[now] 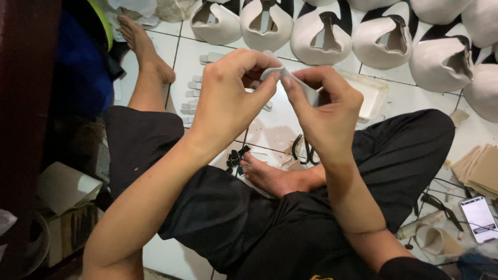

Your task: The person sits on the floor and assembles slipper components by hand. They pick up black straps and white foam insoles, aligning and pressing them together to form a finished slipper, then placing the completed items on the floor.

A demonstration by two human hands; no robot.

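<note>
Left hand (228, 96): raised over the lap, thumb and fingers pinched shut on the left end of a small white strip (290, 78).
Right hand (324, 106): close beside the left, fingertips nearly meeting it, pinching the right part of the same strip, which bends down behind its fingers.
White strip: held in the air between both hands, above the tiled floor (270, 127), touching nothing else.
Person: sits cross-legged on the floor in black trousers (233, 218), one bare foot (270, 176) tucked under the hands, the other stretched out at upper left.
Scissors (305, 150): black handles on the tiles just past the tucked foot, partly hidden by the right wrist.
Small white pieces (193, 93): laid in a column on the tiles left of the left hand.
Shallow white tray (371, 93): on the floor behind the right hand.
Shoe uppers (324, 31): white and black, in rows along the top.
Phone (480, 218): lit screen, lower right, near a stack of tan sheets (480, 168).
</note>
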